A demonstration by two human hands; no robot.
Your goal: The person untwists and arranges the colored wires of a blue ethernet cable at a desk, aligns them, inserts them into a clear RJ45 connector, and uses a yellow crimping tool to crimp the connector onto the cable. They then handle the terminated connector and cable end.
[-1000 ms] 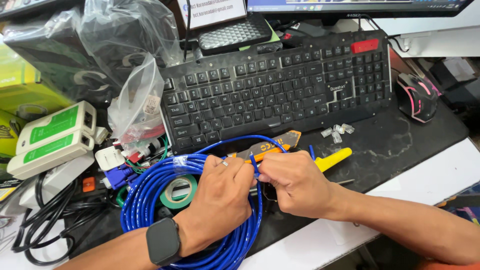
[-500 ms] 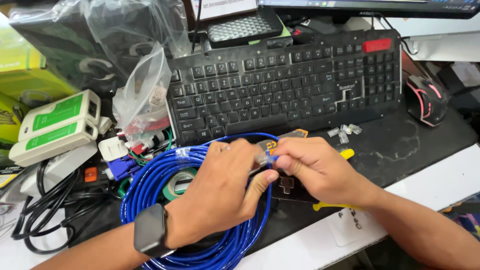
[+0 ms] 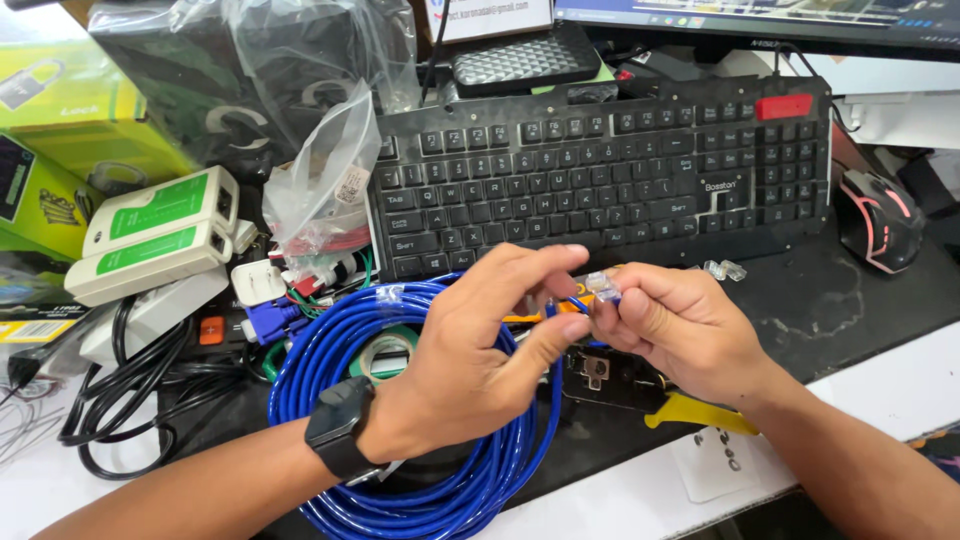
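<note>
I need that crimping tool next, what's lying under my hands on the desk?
Under the right hand a black crimping tool with a yellow handle shows. Under the left hand lie the blue cable coil and a green tape roll. The tool's jaws are covered.

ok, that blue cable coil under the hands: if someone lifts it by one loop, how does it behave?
The blue cable coil looks loose, with no tie in view, so it would probably sag and spill loops. Its many turns suggest some weight. One end runs up to the left hand and right hand, so it may tug there.
</note>
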